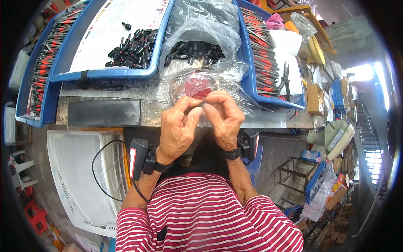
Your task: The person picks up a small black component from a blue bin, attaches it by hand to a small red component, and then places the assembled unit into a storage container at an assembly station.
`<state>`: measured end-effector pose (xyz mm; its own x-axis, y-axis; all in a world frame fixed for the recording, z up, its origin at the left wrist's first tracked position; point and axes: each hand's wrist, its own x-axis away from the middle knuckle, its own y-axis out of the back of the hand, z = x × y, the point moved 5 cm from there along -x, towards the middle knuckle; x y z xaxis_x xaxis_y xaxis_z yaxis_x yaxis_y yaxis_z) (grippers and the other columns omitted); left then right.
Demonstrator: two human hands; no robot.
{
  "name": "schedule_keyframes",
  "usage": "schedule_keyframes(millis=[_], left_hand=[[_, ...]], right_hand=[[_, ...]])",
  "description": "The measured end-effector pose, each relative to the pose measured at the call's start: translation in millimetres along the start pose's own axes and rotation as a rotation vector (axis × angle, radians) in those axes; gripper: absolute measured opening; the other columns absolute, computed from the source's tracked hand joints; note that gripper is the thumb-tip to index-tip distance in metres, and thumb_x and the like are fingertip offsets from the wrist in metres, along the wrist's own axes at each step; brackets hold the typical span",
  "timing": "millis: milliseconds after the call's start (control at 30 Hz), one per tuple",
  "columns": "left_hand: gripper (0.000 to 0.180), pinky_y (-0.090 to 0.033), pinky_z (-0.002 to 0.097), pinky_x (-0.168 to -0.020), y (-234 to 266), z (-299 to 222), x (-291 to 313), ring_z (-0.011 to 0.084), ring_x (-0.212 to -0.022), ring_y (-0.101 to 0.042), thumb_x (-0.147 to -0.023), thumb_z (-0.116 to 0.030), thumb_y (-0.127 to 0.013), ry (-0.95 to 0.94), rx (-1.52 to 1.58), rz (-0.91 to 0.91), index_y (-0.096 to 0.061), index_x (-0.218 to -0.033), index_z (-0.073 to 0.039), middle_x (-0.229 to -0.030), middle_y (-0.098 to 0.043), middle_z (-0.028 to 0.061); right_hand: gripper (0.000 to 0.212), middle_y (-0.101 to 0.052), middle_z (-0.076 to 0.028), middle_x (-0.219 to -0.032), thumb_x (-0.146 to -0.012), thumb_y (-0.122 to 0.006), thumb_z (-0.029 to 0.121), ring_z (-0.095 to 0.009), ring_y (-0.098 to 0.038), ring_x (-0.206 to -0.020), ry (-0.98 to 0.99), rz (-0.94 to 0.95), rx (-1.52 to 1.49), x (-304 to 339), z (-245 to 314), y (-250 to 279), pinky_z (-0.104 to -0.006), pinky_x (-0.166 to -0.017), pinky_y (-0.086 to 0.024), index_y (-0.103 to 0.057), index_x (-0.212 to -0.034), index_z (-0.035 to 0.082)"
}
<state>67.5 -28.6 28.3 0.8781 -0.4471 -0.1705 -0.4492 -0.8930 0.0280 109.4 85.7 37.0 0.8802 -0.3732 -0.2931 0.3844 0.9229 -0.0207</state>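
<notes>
My left hand (pixel 178 128) and my right hand (pixel 225 119) meet over the front edge of the bench. Thumbs and fingertips of both are pinched on a small dark piece (pixel 203 103), mostly covered by the fingers, so its kind does not show. Just beyond the fingertips lies a clear plastic bag with small red pieces (pixel 197 86). Behind it, an open clear bag (pixel 201 29) holds many small black parts (pixel 194 51). To the left, a heap of similar black parts with red spots (pixel 134 48) lies on paper in a blue tray (pixel 105 74).
Blue trays at far left (pixel 38 119) and right (pixel 279 102) hold rows of slim grey-and-red pieces (pixel 261 54). Black tweezers-like tools (pixel 286 80) lie in the right one. A dark flat pad (pixel 104 112) sits on the bench; a white plastic crate (pixel 75 180) stands below left.
</notes>
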Motion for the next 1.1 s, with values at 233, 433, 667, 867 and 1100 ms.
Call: schedule_keyframes(millis=[233, 433, 667, 867, 1100], left_hand=[[0.012, -0.042, 0.0199, -0.065, -5.4, -3.0, 0.8, 0.0081, -0.075, -0.052, -0.084, -0.001, -0.052, 0.032, 0.057, -0.005, -0.057, -0.094, 0.002, -0.083, -0.057, 0.0046], [0.022, -0.042, 0.0223, -0.078, -6.4, -6.2, -0.7, 0.0108, -0.088, -0.054, -0.085, -0.003, -0.05, -0.127, 0.025, -0.009, -0.056, -0.106, 0.002, -0.096, -0.059, 0.0073], [0.019, -0.043, 0.022, -0.068, -11.6, 6.3, 4.3, 0.0101, -0.08, -0.054, -0.085, -0.003, -0.051, -0.056, 0.206, -0.118, -0.055, -0.102, 0.003, -0.09, -0.06, 0.0085], [0.017, -0.04, 0.019, -0.064, -16.7, 16.0, 6.4, 0.0049, -0.074, -0.046, -0.086, -0.003, -0.05, 0.034, 0.366, -0.141, -0.054, -0.102, 0.002, -0.083, -0.054, 0.0019], [0.016, -0.041, 0.016, -0.064, -20.4, 22.8, 4.1, 0.0024, -0.073, -0.047, -0.089, -0.006, -0.047, 0.058, 0.443, -0.139, -0.051, -0.104, 0.0, -0.085, -0.053, -0.0011]], right_hand=[[0.015, -0.05, -0.007, -0.088, -0.076, -0.058, -0.008, -0.011, -0.051, -0.08, 0.195, -0.006, 0.139, -0.2, 5.4, 1.6, -0.0201, -0.069, -0.043, -0.054, -0.09, -0.004], [0.014, -0.051, -0.008, -0.089, -0.076, -0.058, -0.008, -0.012, -0.052, -0.08, 0.211, -0.034, 0.153, 0.8, 6.3, 1.8, -0.0204, -0.069, -0.043, -0.054, -0.089, -0.003], [0.014, -0.055, -0.011, -0.085, -0.075, -0.06, -0.007, -0.016, -0.054, -0.078, 0.322, -0.165, 0.279, 10.1, 7.5, -7.0, -0.0238, -0.068, -0.044, -0.057, -0.088, -0.003], [0.012, -0.059, -0.013, -0.082, -0.073, -0.063, -0.005, -0.019, -0.058, -0.074, 0.326, -0.308, 0.375, 14.2, 7.2, -7.4, -0.0262, -0.066, -0.046, -0.059, -0.084, -0.003], [0.012, -0.062, -0.015, -0.084, -0.074, -0.063, -0.005, -0.021, -0.06, -0.076, 0.329, -0.353, 0.411, 15.9, 1.8, -7.5, -0.027, -0.068, -0.047, -0.06, -0.085, -0.002]])
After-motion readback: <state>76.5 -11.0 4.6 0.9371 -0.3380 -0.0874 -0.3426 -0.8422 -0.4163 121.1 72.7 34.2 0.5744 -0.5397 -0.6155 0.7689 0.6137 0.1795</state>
